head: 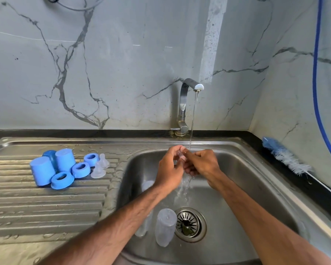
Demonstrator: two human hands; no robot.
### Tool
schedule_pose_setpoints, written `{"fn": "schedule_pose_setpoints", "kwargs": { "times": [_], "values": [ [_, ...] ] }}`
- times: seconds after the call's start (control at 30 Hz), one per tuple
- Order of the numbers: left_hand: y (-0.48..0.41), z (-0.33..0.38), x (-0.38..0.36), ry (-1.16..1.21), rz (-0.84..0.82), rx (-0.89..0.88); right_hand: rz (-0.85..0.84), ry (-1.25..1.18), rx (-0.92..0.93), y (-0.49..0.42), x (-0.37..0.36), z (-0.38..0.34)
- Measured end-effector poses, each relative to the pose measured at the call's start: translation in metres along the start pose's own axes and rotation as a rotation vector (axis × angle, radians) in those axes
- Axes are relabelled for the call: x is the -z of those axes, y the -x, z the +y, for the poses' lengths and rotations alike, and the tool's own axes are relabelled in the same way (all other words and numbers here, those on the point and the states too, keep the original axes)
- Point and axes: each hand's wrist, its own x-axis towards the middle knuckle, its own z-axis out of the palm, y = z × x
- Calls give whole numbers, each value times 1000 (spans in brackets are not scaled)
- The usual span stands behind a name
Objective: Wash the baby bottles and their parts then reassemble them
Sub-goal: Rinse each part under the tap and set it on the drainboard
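Note:
Both hands meet under the running tap (191, 87) over the sink (243, 180). My left hand (169, 169) and my right hand (203, 162) pinch a small clear silicone teat (180, 155) between their fingertips in the water stream. Two clear bottles lie in the basin: one (165, 226) beside the drain, another (146, 188) partly hidden under my left forearm. On the draining board stand three blue caps (42, 170), three blue screw rings (62, 180) and two clear teats (98, 171).
A blue and white bottle brush (285, 155) lies on the dark counter right of the sink. A blue hose (316, 73) hangs down the right wall. The drain strainer (189, 224) sits in the basin floor. The draining board is wet.

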Motion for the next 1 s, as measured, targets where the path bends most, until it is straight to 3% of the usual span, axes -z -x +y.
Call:
{"fn": "schedule_pose_setpoints", "kwargs": {
  "times": [0.13, 0.27, 0.37, 0.6, 0.67, 0.77, 0.87, 1.0],
  "values": [
    [-23, 15, -13, 380, 7, 321, -18, -142, -115, -1, -3, -3],
    [-31, 25, -33, 498, -32, 507, 47, -222, -197, -6, 3, 0],
    [-39, 19, -35, 461, -16, 475, 44, -342, -240, -8, 7, 1],
    [-29, 7, -18, 261, 207, 418, -129, -408, -327, -5, -1, -1],
    [-29, 8, -17, 68, 155, 249, -150, -445, -347, -6, 2, -1],
    [-28, 13, -23, -263, -50, 0, -173, -440, -363, -5, 9, -3],
    [-30, 16, -30, -342, -187, -29, -159, -413, -346, -7, 14, -3],
    [-36, 18, -22, -259, -88, -20, -187, -303, -249, -8, 17, 1]
  ]
}}
